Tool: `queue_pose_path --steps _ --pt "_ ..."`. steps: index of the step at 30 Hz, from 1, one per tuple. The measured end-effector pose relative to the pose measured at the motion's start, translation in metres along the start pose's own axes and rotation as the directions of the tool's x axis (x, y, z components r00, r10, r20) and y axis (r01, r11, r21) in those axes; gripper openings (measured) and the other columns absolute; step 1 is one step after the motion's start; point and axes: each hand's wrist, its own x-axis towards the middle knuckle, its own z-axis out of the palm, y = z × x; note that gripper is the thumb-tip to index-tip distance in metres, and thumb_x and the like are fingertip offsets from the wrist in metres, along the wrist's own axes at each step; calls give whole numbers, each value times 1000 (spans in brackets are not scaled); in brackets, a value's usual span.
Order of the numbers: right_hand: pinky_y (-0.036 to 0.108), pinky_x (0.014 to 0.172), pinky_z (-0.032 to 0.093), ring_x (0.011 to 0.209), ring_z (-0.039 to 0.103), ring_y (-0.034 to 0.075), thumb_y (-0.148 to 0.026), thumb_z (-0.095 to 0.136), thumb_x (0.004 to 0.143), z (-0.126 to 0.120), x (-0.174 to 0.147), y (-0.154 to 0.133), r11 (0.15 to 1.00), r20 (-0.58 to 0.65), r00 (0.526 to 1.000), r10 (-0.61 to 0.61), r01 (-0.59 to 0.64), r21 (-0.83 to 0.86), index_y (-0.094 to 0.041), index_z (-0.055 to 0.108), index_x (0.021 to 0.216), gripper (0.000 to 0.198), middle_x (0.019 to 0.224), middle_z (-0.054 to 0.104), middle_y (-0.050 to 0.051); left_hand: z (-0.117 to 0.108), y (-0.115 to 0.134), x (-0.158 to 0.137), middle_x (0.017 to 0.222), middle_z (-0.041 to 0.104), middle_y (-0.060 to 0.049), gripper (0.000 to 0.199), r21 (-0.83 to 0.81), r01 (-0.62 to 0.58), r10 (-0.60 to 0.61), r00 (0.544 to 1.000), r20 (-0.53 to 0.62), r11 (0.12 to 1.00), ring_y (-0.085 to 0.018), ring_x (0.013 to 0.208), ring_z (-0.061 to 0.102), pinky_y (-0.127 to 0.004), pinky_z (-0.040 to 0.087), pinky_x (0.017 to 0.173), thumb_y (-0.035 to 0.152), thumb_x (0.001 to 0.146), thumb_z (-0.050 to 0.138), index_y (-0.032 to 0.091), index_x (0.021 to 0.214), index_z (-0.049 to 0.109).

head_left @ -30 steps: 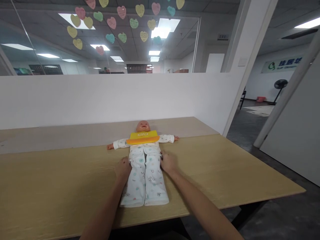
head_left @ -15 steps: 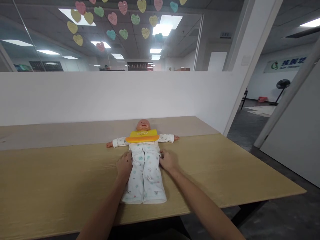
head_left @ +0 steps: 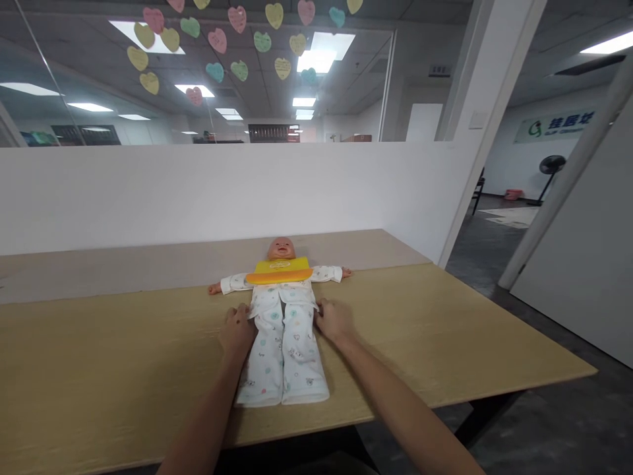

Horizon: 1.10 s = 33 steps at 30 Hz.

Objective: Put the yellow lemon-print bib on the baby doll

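Note:
A baby doll (head_left: 281, 249) lies on its back on the table, its arms stretched to both sides. It wears a white patterned top (head_left: 267, 298) and white patterned trousers (head_left: 299, 349), with a yellow bib (head_left: 279, 270) that has an orange pocket across its chest. My left hand (head_left: 237, 330) is closed, pinching the top's hem at the doll's left-hand side in view. At the opposite side, my right hand (head_left: 334, 321) pinches the other hem corner. The trouser legs lie flat, and no feet show below them.
The wooden table (head_left: 425, 330) has a greyish strip along its back, against a white wall (head_left: 198, 191). Heart-shaped notes stick to the glass above. A doorway with an open door (head_left: 578, 264) and a standing fan (head_left: 552, 165) is at right.
My left hand has moved slightly left and drawn the top's hem outward, so its edge shows more clearly over the trousers. My right hand stays nearly in place. The camera has shifted slightly.

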Motion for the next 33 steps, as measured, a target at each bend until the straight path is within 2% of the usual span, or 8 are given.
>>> queue_pose_path --steps 7,12,17,21,23,27,29,33 --pt "27 66 36 91 63 23 -27 50 87 3 0 3 1000 13 1000 -7 7 26 -19 62 110 28 102 69 9 2 -6 3 109 57 -12 24 -61 3 -3 1000 -5 998 -27 96 60 -35 46 69 28 86 43 22 104 57" --pt "23 70 39 92 63 18 -17 50 83 11 7 15 951 45 999 -22 7 308 -16 61 107 27 102 69 7 9 -16 9 107 60 -8 23 -238 23 -16 999 30 971 -23 95 61 -33 47 75 24 79 52 22 100 59" --pt "22 62 40 71 60 14 -13 46 78 11 33 40 788 57 998 -14 -24 615 -14 62 86 18 80 67 3 8 -34 31 97 63 -5 36 -625 154 -108 988 111 765 -15 78 60 -26 48 72 14 60 58 18 96 60" --pt "23 53 37 53 51 12 -17 45 76 6 73 56 663 49 998 30 -56 746 -15 59 76 14 61 58 -1 -6 -43 65 89 64 -2 36 -758 155 -226 974 10 634 -13 69 56 -23 45 62 13 53 49 18 87 61" --pt "23 55 38 53 50 12 -21 46 77 3 98 56 654 14 999 42 -38 755 -16 58 73 13 60 57 -1 -10 -40 88 80 62 0 30 -808 111 -236 971 -36 579 -12 65 53 -23 44 61 17 53 52 18 82 61" --pt "24 65 42 66 54 13 -26 52 75 0 151 42 625 -144 985 90 57 778 -16 61 74 14 68 60 0 -3 -16 137 72 60 0 25 -871 97 -247 969 -29 482 -12 66 54 -25 46 66 25 54 56 17 77 61" --pt "24 67 43 70 55 13 -24 54 74 0 176 32 548 -125 981 149 23 836 -15 61 76 12 72 60 1 5 0 161 76 62 -1 24 -862 97 -231 973 -24 498 -13 70 55 -25 47 69 25 56 56 16 77 62" --pt "24 60 44 61 55 13 -23 54 76 7 214 11 220 208 965 160 -240 946 -15 54 79 9 66 56 1 20 28 197 83 64 -2 28 -820 225 -186 971 147 526 -13 72 57 -25 48 70 25 60 58 15 86 64"
